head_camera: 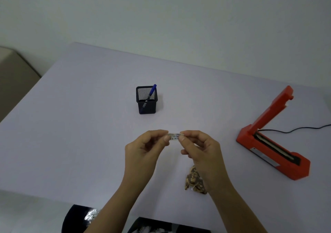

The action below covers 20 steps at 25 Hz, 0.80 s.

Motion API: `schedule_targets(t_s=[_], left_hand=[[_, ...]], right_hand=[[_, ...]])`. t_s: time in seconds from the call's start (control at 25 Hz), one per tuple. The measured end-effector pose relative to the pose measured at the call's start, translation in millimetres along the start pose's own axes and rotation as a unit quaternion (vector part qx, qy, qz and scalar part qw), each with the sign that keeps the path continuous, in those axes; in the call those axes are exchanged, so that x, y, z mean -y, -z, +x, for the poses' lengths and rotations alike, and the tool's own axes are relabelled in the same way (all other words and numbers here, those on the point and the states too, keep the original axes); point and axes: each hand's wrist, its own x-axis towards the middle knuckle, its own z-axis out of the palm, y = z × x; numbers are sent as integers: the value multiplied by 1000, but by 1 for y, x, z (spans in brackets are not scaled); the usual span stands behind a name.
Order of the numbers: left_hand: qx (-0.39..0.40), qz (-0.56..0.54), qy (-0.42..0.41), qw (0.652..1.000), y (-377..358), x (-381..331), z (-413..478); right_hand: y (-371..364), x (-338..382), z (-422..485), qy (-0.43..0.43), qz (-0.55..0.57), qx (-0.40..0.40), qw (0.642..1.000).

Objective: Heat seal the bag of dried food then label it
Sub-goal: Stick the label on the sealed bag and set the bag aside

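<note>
A small white label (175, 136) with handwriting is held above the table between both hands. My left hand (146, 149) pinches its left end with thumb and forefinger, and my right hand (198, 148) pinches its right end the same way. The bag of dried food (194, 180), clear with brown pieces inside, lies flat on the table below my right wrist, which partly covers it. The red heat sealer (272, 143) stands at the right with its arm raised.
A black mesh pen holder (146, 101) with a blue pen (151, 93) stands in the middle of the pale table (80, 125). The sealer's black cord (304, 128) runs off to the right. A wall rises behind the table.
</note>
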Motion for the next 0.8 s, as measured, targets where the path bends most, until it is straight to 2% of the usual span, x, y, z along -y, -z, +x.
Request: schedule_targets(t_s=[0.2, 0.28, 0.52, 0.68, 0.8], left_hand=[[-6, -46, 32, 998, 0, -7, 0], [10, -96, 72, 993, 0, -9, 1], [72, -265, 220, 936, 4, -11, 6], [84, -297, 261, 915, 4, -10, 7], [77, -284, 264, 918, 3, -9, 6]], right_hand=[[-3, 3, 1, -4, 15, 6, 1000], [-3, 2, 2, 1, 9, 5, 1000], [-1, 1, 3, 27, -12, 2, 1000], [0, 1, 3, 32, -21, 1, 999], [1, 2, 3, 32, -23, 0, 999]])
